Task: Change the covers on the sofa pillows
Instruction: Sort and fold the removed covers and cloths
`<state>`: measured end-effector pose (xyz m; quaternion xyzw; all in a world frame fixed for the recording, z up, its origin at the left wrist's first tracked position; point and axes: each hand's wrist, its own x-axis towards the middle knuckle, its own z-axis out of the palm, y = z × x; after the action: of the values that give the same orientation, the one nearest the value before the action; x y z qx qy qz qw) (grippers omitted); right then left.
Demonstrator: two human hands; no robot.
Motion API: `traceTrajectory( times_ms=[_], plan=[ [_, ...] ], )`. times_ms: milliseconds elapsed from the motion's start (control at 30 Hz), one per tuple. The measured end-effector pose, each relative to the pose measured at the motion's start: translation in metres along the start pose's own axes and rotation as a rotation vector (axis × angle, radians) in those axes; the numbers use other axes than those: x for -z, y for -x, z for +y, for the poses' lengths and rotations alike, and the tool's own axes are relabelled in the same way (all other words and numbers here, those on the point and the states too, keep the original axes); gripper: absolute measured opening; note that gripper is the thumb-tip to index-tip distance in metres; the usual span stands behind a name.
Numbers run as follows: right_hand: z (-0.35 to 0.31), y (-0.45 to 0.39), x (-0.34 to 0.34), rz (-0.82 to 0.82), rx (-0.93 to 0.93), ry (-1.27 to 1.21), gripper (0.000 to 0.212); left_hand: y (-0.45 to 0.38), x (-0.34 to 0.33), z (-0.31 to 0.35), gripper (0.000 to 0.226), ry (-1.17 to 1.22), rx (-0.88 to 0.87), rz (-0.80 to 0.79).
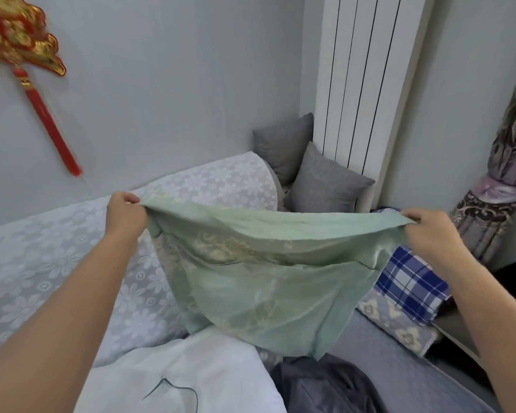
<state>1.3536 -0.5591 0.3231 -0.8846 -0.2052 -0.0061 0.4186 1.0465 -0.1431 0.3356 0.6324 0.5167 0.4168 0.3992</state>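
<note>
A pale green pillow cover (259, 281) with a faint gold pattern hangs spread in the air over the sofa. My left hand (125, 214) grips its upper left corner. My right hand (429, 234) pinches its upper right corner. The cover sags between them, its lower edge near a white bare pillow (173, 377) at the bottom. A crumpled dark grey cover (322, 386) lies beside that pillow. Two grey pillows (319, 180) stand in the sofa's far corner.
White lace cloth (42, 263) drapes the sofa back on the left. Folded blue plaid fabric (411, 284) and a patterned blanket (399, 326) lie to the right. A white radiator (361, 84) stands behind the corner, a tied curtain (501, 186) at right, a red wall ornament (21, 46) upper left.
</note>
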Motion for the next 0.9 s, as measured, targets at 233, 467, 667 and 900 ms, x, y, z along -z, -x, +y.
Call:
traceTrajectory(
  times_ms=[233,467,667,900],
  plan=[
    [-0.032,0.024,-0.011,-0.59,-0.048,-0.031,0.022,0.021,0.022,-0.005,0.019,-0.557,0.259,-0.646],
    [-0.059,0.021,0.032,0.008,-0.002,-0.872,0.021,0.017,0.06,0.051,0.03,0.339,-0.275,-0.529],
    [0.036,0.067,-0.068,-0.622,-0.277,-0.215,0.034,0.052,-0.013,-0.077,0.014,-0.496,-0.106,-0.827],
    [0.075,0.019,-0.054,-0.478,-0.073,0.232,0.017,0.013,0.005,-0.109,0.04,-0.644,-0.24,-0.441]
  ],
)
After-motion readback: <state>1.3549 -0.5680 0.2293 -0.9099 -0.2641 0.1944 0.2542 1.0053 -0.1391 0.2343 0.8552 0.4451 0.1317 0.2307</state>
